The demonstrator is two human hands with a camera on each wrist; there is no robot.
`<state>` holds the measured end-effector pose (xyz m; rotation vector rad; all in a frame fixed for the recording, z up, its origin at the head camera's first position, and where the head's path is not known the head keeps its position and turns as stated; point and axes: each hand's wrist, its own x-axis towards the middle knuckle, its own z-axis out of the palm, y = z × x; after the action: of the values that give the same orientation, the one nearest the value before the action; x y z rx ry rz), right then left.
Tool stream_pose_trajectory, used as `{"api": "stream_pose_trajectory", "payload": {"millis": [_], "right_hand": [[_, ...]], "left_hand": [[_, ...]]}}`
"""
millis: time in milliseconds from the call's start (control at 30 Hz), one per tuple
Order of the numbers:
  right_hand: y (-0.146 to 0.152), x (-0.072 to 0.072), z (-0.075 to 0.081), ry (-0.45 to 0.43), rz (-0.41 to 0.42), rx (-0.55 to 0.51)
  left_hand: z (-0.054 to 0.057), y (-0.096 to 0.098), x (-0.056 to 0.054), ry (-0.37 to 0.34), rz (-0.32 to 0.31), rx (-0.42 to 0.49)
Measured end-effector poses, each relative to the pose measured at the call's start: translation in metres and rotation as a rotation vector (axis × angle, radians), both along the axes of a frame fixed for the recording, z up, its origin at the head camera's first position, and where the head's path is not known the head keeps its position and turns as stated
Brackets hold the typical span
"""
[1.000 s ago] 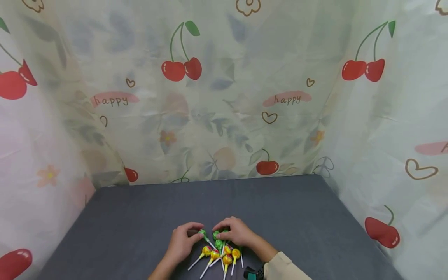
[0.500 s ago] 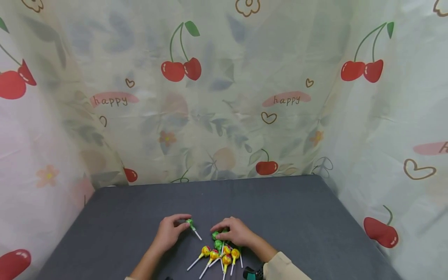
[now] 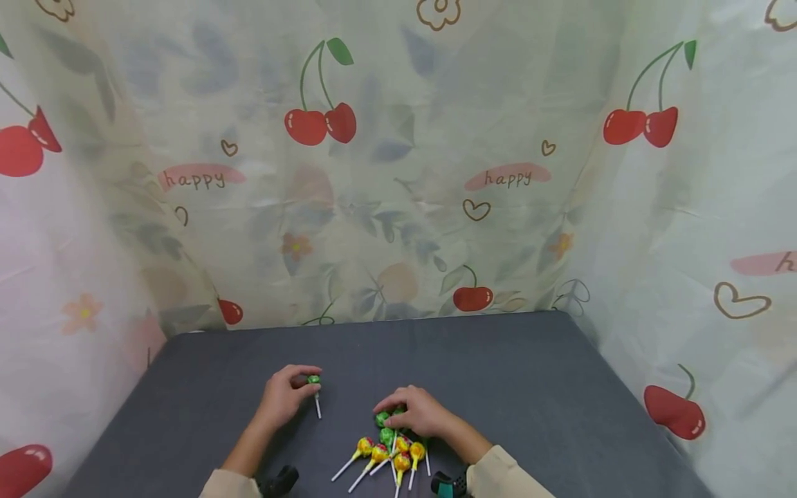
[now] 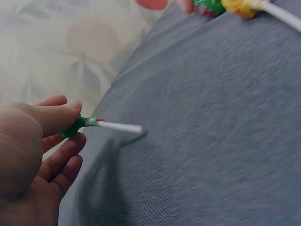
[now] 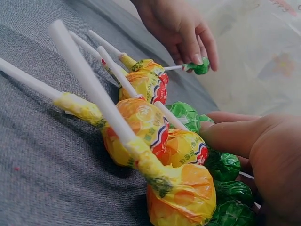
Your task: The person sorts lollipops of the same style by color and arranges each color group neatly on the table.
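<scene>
My left hand [image 3: 281, 399] pinches a green-wrapped lollipop [image 3: 314, 380] by its head, thumb on one side and fingers on the other. Its white stick [image 4: 120, 126] points away from the palm, close over the cloth. To the right, my right hand [image 3: 425, 413] curves over a cluster of green lollipops, thumb and forefinger around one green lollipop head [image 3: 382, 419]. Another green lollipop [image 3: 387, 436] lies just below the thumb. Several yellow lollipops [image 5: 183, 195] with red labels lie beside this hand, sticks pointing toward the body. The right palm partly hides the green ones.
A dark grey cloth [image 3: 486, 366] covers the table. Pale curtains [image 3: 398, 228] printed with cherries surround it at the back and both sides. A dark wrist strap [image 3: 450, 485] shows at the right sleeve, and a dark device [image 3: 283, 480] sits near the left wrist.
My left hand has carried its green lollipop left and farther back, away from the pile, and the stick has swung toward the body. The right hand stays over the green lollipops.
</scene>
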<state>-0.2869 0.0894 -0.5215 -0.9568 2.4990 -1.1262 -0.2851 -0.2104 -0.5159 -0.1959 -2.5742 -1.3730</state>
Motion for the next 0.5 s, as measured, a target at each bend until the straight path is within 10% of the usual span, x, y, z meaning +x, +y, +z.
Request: {"api": "stream_pose_trajectory", "payload": {"millis": [500], "right_hand": [[0.001, 0.0, 0.004, -0.011, 0.023, 0.015]], "left_hand": [[-0.017, -0.023, -0.015, -0.031, 0.041, -0.086]]}}
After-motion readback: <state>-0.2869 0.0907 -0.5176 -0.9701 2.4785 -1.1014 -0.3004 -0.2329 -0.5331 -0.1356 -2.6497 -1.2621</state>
